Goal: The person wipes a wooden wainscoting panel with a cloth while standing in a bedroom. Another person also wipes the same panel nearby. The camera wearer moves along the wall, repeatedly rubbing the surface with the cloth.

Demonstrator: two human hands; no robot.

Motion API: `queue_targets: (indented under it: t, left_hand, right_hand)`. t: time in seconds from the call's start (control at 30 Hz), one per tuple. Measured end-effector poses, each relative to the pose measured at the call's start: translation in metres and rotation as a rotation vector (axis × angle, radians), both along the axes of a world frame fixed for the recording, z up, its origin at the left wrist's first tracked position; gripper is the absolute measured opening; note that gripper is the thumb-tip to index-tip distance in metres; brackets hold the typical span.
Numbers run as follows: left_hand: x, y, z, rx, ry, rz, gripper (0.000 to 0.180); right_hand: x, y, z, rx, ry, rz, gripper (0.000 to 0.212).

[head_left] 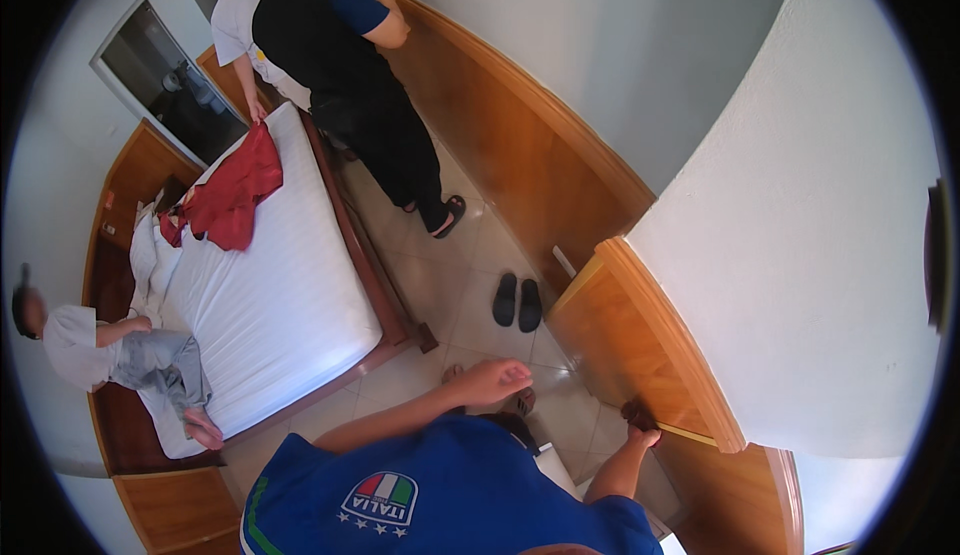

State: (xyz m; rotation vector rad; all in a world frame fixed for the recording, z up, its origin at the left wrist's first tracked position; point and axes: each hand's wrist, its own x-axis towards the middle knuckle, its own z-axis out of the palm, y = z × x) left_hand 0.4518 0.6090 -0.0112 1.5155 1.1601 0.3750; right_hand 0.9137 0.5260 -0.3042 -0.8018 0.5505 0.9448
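Note:
My left hand (490, 382) is held out in front of my blue shirt (450, 495), above the tiled floor. Its fingers are curled in, and nothing shows in them. My right hand (643, 436) reaches out to the right, against the wooden wall panel. It is closed on a small dark reddish-brown thing (637, 415), held at the panel's trim; its kind is too small to make out. The orange-brown wooden panel (615, 330) with its raised top trim runs close by this hand.
A bed with a white mattress (290, 305) stands left, with red cloth (240, 190) on it. One person (85, 345) sits at its side; two others (300, 45) stand at the far end. Black slippers (517, 302) lie on the floor. A doorway (165, 75) is at far left.

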Motion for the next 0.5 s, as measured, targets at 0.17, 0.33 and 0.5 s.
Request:
queue_targets:
  t: [0.17,0.33,0.5]
  left_hand:
    - [0.011,0.005,0.004,-0.021,-0.02,-0.028,0.038]
    - [0.018,0.013,-0.001,0.014,-0.109,-0.063,0.04]
    - [0.019,0.022,0.006,0.012,-0.16,-0.093,0.039]
  right_hand:
    - [0.001,-0.004,0.023,0.334,-0.065,0.201,0.061]
    - [-0.02,0.001,0.104,-0.158,-0.183,-0.116,0.062]
    - [-0.012,-0.013,0.142,-0.185,-0.438,-0.089,0.065]
